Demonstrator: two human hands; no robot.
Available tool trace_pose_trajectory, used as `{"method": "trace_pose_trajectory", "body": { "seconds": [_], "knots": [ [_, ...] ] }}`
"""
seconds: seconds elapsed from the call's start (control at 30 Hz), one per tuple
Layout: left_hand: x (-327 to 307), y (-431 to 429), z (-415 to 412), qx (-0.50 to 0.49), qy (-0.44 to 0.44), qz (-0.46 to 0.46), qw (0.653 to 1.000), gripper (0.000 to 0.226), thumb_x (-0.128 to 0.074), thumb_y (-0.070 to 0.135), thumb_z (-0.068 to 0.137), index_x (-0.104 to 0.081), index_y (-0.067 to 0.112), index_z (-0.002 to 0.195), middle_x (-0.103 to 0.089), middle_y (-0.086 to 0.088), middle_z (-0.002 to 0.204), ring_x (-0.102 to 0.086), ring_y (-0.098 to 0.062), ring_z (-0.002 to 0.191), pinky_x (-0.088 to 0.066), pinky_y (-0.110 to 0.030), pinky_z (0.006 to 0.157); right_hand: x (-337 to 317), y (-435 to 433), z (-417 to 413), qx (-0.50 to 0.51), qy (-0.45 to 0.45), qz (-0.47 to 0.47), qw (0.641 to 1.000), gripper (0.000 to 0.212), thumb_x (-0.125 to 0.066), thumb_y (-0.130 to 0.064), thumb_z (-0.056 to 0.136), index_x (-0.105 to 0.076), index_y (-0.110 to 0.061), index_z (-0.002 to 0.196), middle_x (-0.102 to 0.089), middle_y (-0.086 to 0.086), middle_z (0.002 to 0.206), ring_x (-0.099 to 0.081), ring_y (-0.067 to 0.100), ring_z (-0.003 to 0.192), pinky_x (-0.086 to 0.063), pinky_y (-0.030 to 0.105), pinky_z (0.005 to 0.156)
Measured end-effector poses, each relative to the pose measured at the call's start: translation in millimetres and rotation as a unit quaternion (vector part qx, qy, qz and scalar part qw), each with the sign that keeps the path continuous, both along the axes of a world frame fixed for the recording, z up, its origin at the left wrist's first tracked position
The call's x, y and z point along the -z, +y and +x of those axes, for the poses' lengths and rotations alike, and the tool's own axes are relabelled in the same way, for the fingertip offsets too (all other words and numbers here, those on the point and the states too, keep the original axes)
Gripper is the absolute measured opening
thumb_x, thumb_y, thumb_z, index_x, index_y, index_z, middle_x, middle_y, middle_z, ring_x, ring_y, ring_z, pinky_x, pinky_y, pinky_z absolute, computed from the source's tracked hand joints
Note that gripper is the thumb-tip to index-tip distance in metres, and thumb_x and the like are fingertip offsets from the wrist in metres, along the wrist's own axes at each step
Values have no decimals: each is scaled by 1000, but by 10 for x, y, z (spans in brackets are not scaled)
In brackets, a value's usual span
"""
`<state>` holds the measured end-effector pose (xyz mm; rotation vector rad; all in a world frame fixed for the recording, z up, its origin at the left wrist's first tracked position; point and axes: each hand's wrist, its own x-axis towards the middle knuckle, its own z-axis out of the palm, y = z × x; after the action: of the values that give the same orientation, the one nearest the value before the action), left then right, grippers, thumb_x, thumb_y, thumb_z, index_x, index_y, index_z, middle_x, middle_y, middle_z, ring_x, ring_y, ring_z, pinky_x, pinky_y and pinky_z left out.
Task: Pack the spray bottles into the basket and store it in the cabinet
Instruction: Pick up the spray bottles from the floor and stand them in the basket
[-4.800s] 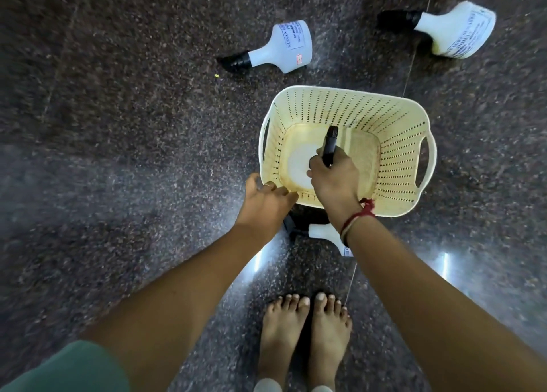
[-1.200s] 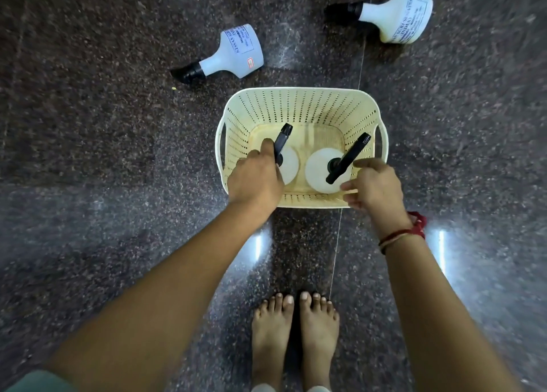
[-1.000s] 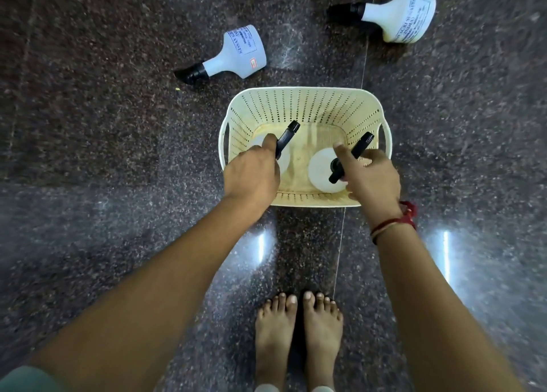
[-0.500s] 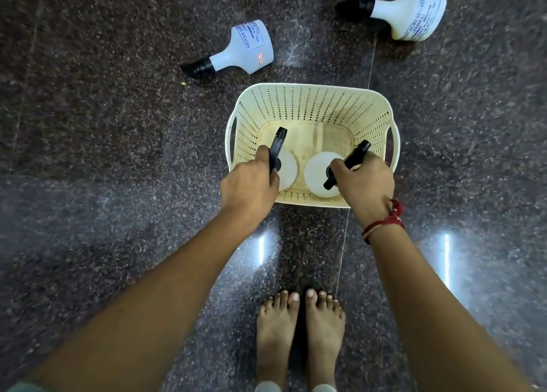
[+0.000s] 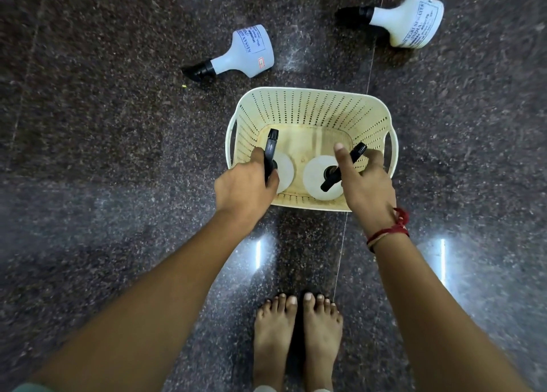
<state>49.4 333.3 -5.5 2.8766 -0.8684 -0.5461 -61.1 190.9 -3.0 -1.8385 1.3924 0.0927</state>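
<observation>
A cream perforated basket (image 5: pixel 310 107) stands on the dark floor. Two white spray bottles with black sprayer heads stand upright inside it near its front wall. My left hand (image 5: pixel 242 190) is closed around the sprayer head of the left bottle (image 5: pixel 284 169), thumb along the nozzle. My right hand (image 5: pixel 367 187) hovers over the right bottle (image 5: pixel 315 180) with fingers spread on either side of its nozzle, not clasping it. Two more white spray bottles lie on their sides beyond the basket: one at the far left (image 5: pixel 248 51), one at the far right (image 5: pixel 408 19).
The floor (image 5: pixel 118 155) is polished dark granite with light reflections. My bare feet (image 5: pixel 296 332) stand just in front of the basket. A red thread band (image 5: pixel 390 232) circles my right wrist. No cabinet is in view.
My right hand has loosened from a closed grip on the right bottle's sprayer to spread fingers. My left hand keeps its hold. The left bottle's nozzle has turned slightly.
</observation>
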Motion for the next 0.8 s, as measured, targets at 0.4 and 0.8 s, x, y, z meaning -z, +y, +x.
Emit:
{"method": "trace_pose_trajectory", "body": {
  "seconds": [0.4, 0.8],
  "knots": [
    [-479, 255, 284, -84, 1, -102, 991, 48, -37, 60, 87, -45, 27, 121, -71, 0, 97, -66, -25, 84, -56, -38, 70, -543, -187, 257, -108, -43, -222, 968, 52, -59, -38, 86, -46, -10, 128, -45, 20, 123, -45, 39, 113, -39, 44, 92],
    [-16, 56, 1214, -12, 40, -103, 994, 54, -54, 36, 89, -39, 16, 137, -43, -8, 134, -39, -27, 128, -37, -47, 105, 177, -460, 2363, -542, 47, -220, 810, 70, -57, -16, 83, -25, -13, 146, -23, 15, 152, -35, 41, 130, -36, 48, 103]
  ]
}}
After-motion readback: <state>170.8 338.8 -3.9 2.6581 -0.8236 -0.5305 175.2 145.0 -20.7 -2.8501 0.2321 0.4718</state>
